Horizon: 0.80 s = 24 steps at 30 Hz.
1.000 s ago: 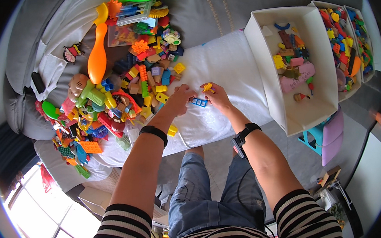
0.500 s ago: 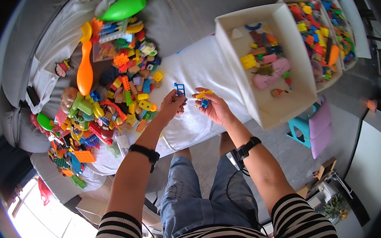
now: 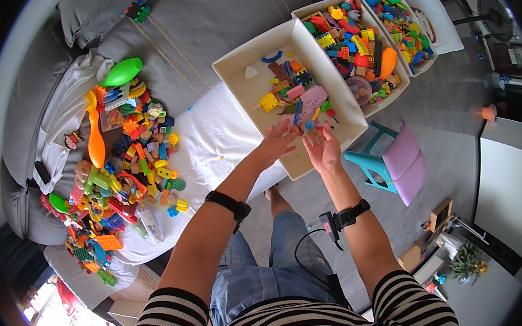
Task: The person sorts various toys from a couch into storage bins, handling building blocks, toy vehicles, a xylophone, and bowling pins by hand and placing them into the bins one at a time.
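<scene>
Both my hands are above the large white bin (image 3: 239,82), at its near end. My left hand (image 3: 275,144) is open, its fingers spread toward the bin's middle. Beside it my right hand (image 3: 323,150) is also open, palm up and fingers apart. Just beyond the fingertips are a blue toy piece (image 3: 297,113), a yellow piece (image 3: 316,114) and a light blue piece (image 3: 309,124). Whether these are falling or lying there I cannot tell. Elsewhere in the bin lie a pink shape (image 3: 313,99), a yellow block (image 3: 268,102), a blue curved piece (image 3: 272,57) and several small blocks.
A second bin of mixed toys (image 3: 359,45) and a third with small colourful pieces (image 3: 407,32) stand to the right. A large toy pile (image 3: 123,167) covers the left of the sofa, with an orange club-shaped toy (image 3: 95,139). A teal and lilac chair (image 3: 399,161) stands near the bins.
My view and both hands have shifted right, from over the white cloth to over the large bin. The blue ladder-like piece and the yellow and blue pieces have left my fingers, which have opened.
</scene>
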### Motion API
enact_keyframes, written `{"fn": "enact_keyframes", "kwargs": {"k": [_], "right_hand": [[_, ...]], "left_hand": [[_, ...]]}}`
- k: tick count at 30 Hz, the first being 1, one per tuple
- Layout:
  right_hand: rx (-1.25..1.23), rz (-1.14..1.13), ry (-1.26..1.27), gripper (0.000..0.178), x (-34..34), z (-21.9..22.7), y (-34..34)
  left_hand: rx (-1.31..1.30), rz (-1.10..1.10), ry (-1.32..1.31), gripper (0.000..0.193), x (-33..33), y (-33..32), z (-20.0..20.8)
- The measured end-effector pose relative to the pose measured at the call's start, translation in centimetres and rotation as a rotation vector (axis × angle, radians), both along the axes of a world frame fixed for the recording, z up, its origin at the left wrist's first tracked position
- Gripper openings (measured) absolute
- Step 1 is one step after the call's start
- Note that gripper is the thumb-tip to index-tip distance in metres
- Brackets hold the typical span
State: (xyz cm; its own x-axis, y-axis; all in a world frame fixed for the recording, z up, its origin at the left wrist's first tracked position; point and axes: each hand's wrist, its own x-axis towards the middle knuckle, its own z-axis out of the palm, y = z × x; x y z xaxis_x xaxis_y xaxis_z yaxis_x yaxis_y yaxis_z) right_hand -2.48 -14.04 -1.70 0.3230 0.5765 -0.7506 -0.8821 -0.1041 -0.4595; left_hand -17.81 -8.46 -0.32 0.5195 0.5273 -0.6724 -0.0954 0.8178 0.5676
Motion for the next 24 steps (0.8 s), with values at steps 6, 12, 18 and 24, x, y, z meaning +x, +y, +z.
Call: {"fn": "enact_keyframes", "kwargs": {"k": [6,12,18,24], "right_hand": [[0.024,0.230,-0.124,0.033,-4.4,0.6,-0.7],[0.066,1.178,-0.265,0.047,-16.1,-3.0,-0.2],[0.097,1.643,-0.806,0.062,-23.4,-12.3,-2.0],[0.349,1.368,-1.172,0.039,-28.4,-18.8,-2.1]], "left_hand": [[0.198,-0.013,-0.057,0.047,-4.7,-2.2,-4.2],[0.528,0.053,0.703,0.041,-16.4,-9.2,-7.4],[0.643,-0.097,1.368,0.067,-25.4,-13.2,-7.6],[0.702,-0.227,1.287,0.067,-27.2,-13.4,-10.2]]}}
